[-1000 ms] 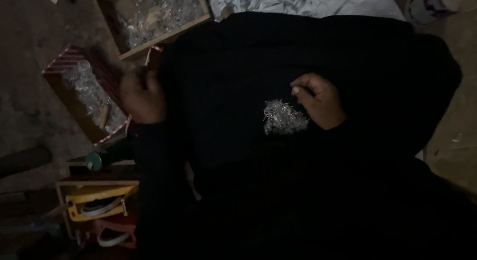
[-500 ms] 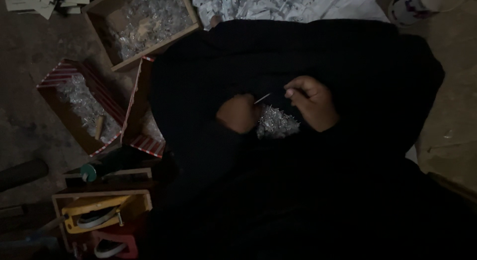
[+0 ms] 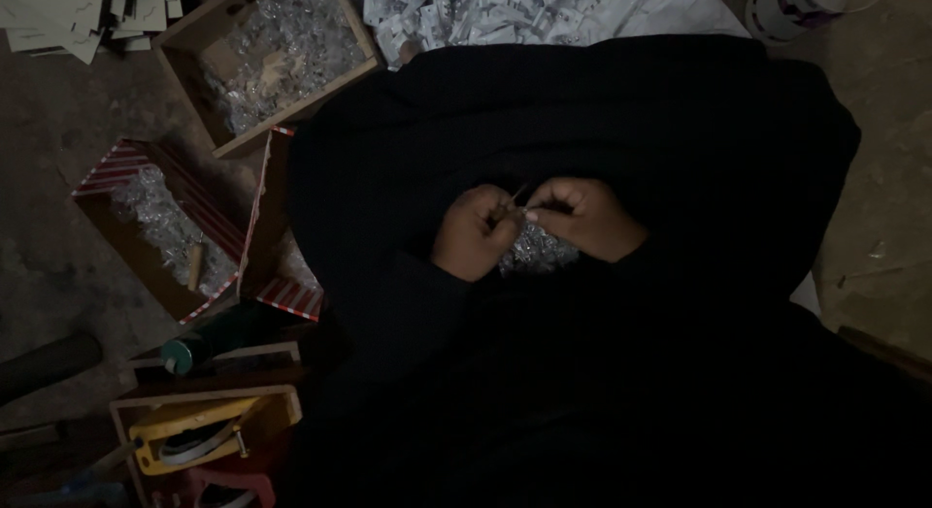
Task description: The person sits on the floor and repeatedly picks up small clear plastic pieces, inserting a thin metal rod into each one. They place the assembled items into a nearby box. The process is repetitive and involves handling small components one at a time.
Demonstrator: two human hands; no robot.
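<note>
Hands [image 3: 529, 227] pinching perhaps thin wire [image 3: 515, 196] over glittery heap [image 3: 534, 256]

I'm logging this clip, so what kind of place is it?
Probably a home workshop for small piecework, done on the floor: open boxes of tiny shiny pieces, a heap on the dark lap cloth, and a tape dispenser.

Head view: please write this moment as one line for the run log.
left hand: pinches thin wire | right hand: pinches small shiny piece | lap: shiny pile on black cloth
</note>
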